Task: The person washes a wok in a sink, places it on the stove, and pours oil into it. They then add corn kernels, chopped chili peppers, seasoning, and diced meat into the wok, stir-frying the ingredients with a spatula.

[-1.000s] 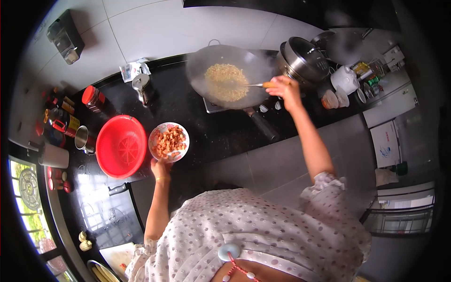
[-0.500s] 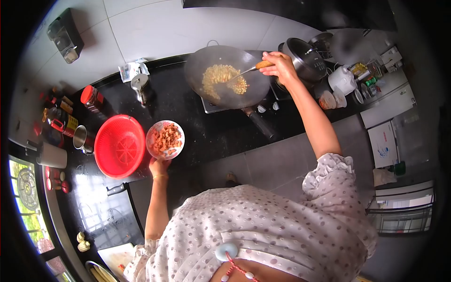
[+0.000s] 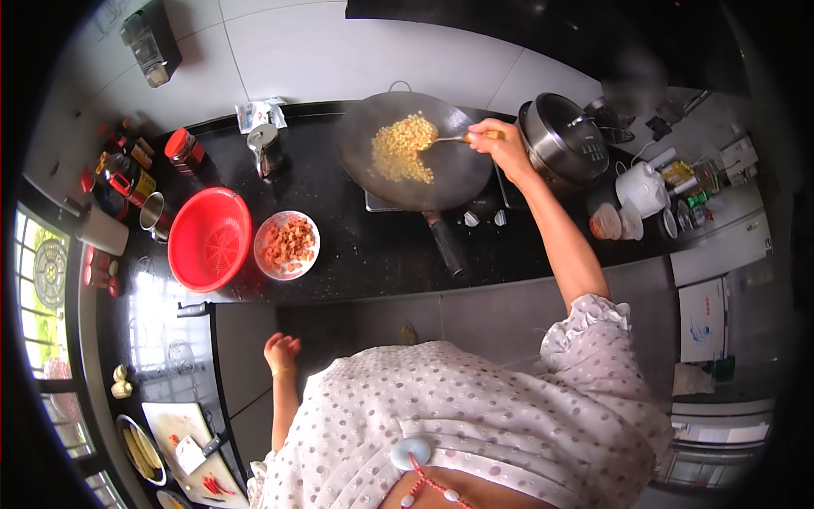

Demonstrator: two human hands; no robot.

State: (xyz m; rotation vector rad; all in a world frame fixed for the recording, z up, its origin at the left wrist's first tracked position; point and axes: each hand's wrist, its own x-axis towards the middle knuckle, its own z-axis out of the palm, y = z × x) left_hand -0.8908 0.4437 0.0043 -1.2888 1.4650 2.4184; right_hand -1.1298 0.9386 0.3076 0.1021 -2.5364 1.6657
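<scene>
My right hand (image 3: 507, 149) grips the wooden handle of a metal spatula (image 3: 452, 138) over the wok (image 3: 360, 119). The spatula's far end reaches the yellow corn kernels (image 3: 404, 148) gathered in the wok, and its blade is hard to make out. My left hand (image 3: 281, 352) hangs in front of the counter edge with nothing in it, its fingers loosely bent. Beyond that hand, a patterned bowl (image 3: 263, 265) of diced reddish-brown meat (image 3: 290, 243) stands on the black counter. A red plastic colander (image 3: 191, 270) sits just left of the bowl.
A lidded pot (image 3: 564, 140) stands right of the wok, whose handle (image 3: 448, 246) juts toward me. A metal pitcher (image 3: 264, 148), a red-lidded jar (image 3: 184, 151) and bottles line the back left. Lower left, a cleaver (image 3: 193, 454) lies on a cutting board (image 3: 161, 416) with cut red peppers.
My left hand has let go of the bowl, now on the counter, and drawn back toward my body. The spatula has shifted toward the right side of the corn. The view has tilted slightly.
</scene>
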